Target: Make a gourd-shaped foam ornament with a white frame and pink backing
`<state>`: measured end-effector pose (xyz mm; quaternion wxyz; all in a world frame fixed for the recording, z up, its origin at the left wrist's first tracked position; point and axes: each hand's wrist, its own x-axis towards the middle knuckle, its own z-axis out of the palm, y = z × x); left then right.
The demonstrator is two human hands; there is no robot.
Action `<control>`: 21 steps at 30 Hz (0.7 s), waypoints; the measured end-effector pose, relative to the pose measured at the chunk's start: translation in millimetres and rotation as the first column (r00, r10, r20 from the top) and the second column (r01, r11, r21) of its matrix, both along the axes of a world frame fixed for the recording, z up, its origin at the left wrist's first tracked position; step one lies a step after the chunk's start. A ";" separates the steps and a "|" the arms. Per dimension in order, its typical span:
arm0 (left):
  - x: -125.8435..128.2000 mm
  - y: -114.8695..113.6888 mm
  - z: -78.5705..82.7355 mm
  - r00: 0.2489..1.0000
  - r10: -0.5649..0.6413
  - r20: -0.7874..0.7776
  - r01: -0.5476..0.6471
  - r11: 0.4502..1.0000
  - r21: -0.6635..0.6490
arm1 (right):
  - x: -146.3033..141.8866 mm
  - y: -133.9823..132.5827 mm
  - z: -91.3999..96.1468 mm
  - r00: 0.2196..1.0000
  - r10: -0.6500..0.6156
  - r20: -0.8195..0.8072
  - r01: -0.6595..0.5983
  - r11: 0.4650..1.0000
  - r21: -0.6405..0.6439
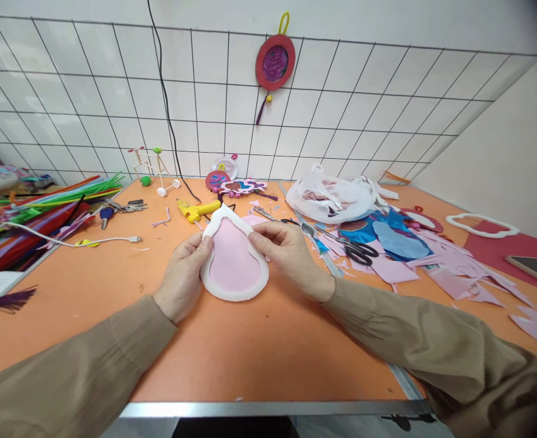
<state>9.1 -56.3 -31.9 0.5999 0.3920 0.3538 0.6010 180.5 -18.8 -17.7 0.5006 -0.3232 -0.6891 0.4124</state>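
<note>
A gourd-shaped foam cutout (235, 258), pink in the middle with a raised white border, is held up above the front half of the table. My left hand (184, 274) pinches its left edge, thumb on the white border. On the opposite side my right hand (291, 255) grips the upper right edge, thumb in front and fingers behind. Just behind the cutout lies a yellow hot glue gun (198, 210). Part of another pink piece (254, 220) shows behind it, mostly hidden by the cutout and my right hand.
Black-handled scissors (360, 250), pink foam scraps (464, 267) and a white plastic bag (332, 194) lie to the right. Colourful pipe cleaners (81, 191), keys (131, 207) and a white cable (90, 243) are at left. A red round ornament (260, 64) hangs on the tiled wall.
</note>
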 end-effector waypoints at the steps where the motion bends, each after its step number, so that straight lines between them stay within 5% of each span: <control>1: -0.1 0.2 -0.6 1.000 0.000 0.008 0.000 1.000 -0.006 | 0.1 0.4 0.0 1.000 0.001 0.000 -0.001 1.000 -0.007; 21: -6.3 3.4 -8.0 0.995 0.039 -0.090 -0.041 0.999 -0.018 | 3.7 16.1 -6.0 0.993 -0.050 -0.104 0.034 0.989 -0.144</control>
